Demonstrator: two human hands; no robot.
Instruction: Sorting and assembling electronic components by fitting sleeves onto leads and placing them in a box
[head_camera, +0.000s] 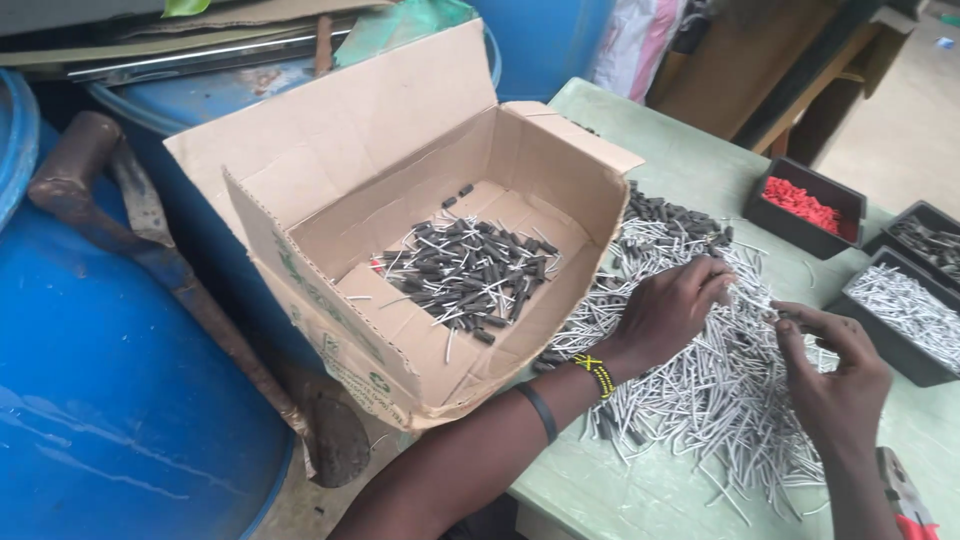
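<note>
- The pile of grey wire pieces (700, 390) lies loose on the pale green table (610, 490), spread wide under and between both hands so that single pieces can be raked out of it.
- The left hand (672, 310) lies palm down on the near-left part of the pile, fingers bent and pressed into the wires. I judge it is drawing pieces together, not lifting any; whether a piece is caught under the fingertips cannot be told.
- The right hand (835, 375) hovers just right of the left, thumb and forefinger drawn close together at the tips, seemingly pinching a thin wire piece. The piece itself is too small to make out for sure.
- Just behind the left hand, dark sleeved pieces (675, 215) heap at the far edge of the pile, apart from the bare grey ones, which looks like sorting by kind.
- Left of the left wrist stands an open cardboard box (330, 170), tilted toward the person, with dark sleeved pieces and a few wires (470, 270) in its bottom. Its nearness would suit dropping pieces in with a short reach.
- Beyond the right hand sit black trays: one with red bits (800, 203), one with grey wires (905, 305), one farther off with dark contents (930, 238).
- A red-handled tool (905, 495) lies by the right forearm.
- Blue drums (110, 400) stand left of the box.
</note>
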